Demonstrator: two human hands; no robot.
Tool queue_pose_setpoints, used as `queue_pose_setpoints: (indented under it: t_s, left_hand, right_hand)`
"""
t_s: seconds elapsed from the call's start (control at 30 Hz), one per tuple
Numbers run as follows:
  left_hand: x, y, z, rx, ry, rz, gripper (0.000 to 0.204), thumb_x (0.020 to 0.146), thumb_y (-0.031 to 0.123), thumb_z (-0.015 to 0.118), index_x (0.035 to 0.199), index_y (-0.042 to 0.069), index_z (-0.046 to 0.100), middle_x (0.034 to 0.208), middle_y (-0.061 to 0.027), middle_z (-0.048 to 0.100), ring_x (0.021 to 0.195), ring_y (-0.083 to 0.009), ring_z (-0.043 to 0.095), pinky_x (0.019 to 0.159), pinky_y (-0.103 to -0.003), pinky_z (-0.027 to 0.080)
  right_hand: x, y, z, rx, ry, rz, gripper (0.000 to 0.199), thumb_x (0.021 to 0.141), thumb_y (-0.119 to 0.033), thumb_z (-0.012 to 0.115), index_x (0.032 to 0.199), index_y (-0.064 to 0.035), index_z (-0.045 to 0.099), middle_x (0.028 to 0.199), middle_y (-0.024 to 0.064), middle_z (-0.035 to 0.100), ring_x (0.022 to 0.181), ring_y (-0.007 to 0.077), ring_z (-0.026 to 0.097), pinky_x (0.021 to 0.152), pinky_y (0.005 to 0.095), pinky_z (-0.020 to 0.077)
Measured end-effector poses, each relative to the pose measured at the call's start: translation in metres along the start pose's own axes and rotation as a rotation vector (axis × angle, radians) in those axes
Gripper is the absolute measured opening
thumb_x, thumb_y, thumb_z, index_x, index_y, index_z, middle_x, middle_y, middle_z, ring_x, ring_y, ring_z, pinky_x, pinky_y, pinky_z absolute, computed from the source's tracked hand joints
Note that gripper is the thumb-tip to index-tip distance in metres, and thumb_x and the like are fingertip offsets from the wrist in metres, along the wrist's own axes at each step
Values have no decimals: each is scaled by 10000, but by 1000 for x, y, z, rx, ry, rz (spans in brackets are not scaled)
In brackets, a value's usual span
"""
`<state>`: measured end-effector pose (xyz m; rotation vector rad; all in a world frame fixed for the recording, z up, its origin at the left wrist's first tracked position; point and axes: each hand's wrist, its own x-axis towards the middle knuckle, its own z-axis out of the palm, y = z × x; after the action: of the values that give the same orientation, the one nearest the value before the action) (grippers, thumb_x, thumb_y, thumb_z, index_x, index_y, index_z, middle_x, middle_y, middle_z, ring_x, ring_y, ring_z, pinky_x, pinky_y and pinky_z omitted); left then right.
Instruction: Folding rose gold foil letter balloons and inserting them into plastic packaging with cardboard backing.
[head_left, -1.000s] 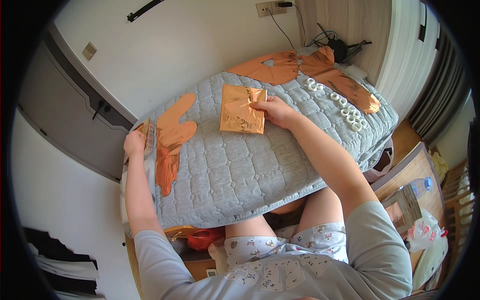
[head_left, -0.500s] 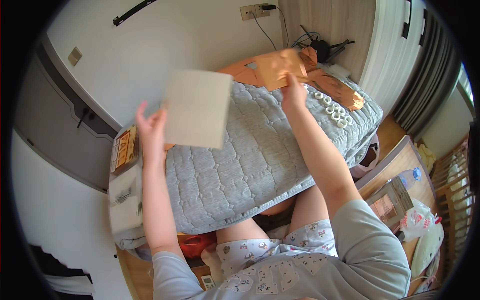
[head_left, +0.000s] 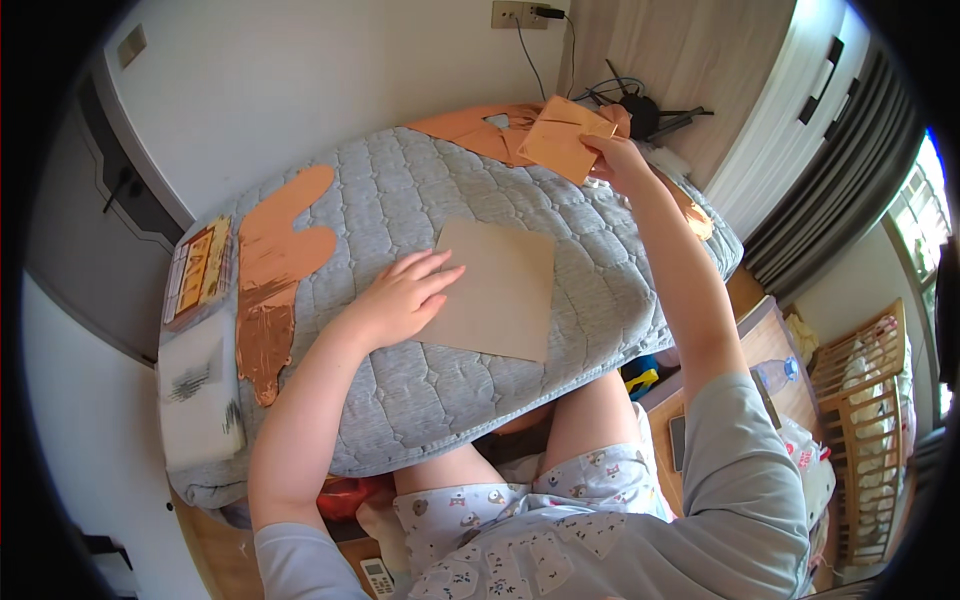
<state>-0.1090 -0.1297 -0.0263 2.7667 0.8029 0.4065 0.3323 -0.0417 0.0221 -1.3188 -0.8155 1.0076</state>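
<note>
Head view: a bench covered by a grey quilted pad (head_left: 420, 400) fills the middle of the frame. The left hand (head_left: 400, 300) lies flat, fingers spread, pressing on the left edge of a plain tan square sheet (head_left: 500, 290) that rests at the centre of the pad. The right hand (head_left: 615, 160) is raised toward the upper middle of the frame, fingers pinching one corner of a copper-coloured square sheet (head_left: 562, 138), which hangs tilted in the air above the far end of the pad, well apart from the tan sheet.

At the left of the frame a long copper cut-out (head_left: 275, 270) lies on the pad, with a small box of orange pieces (head_left: 198, 270) and a white block (head_left: 200, 400) just beside it at the pad's edge. More copper offcut sheet (head_left: 475, 130) lies at the upper middle.

By my judgement the work is at an early-to-middle point: the backing sheet is laid and held down, the copper sheet is picked up but not yet placed on it.
</note>
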Motion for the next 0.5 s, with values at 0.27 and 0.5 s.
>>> queue_pose_setpoints:
  t_s: [0.27, 0.5]
  left_hand:
    - [-4, 23, -22, -87, -96, -78, 786, 870, 480, 757, 1528, 135, 501, 1600, -146, 415, 1501, -329, 334, 1230, -461, 305]
    - [-16, 24, -15, 182, -60, -249, 995, 792, 726, 710, 1512, 77, 487, 1593, -163, 409, 1507, -353, 326, 1228, -491, 297]
  right_hand:
    - [2, 14, 9, -179, -52, 120, 254, 921, -194, 766, 1107, -45, 679, 996, 33, 697, 888, 171, 655, 785, 359, 470]
    - [-85, -7, 55, 22, -376, 249, 379, 1003, -174, 675, 1331, -12, 576, 1232, 91, 670, 1048, 213, 695, 977, 405, 547]
